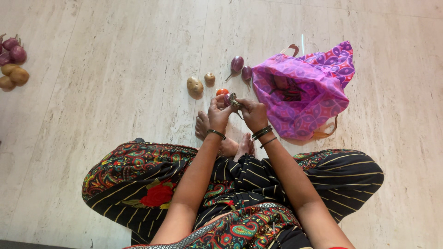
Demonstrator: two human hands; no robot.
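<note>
The fingers of both hands pinch one small dark vegetable (233, 100), a little aubergine by its green cap, held between them above the person's bare feet (224, 137). The left hand (218, 112) grips it from the left with curled fingers; the right hand (253, 113) closes on it from the right, bangles at the wrist.

Just beyond the fingertips a red tomato (222, 91) lies on the pale stone floor (115, 92), with two potatoes (195, 86) to its left and two purple aubergines (241, 67) further out. Close on the right an open purple patterned bag (304, 97) sits with its mouth facing the hands.

Bare floor stretches wide to the left, up to a heap of onions and potatoes (13, 64) at the frame's left edge.
</note>
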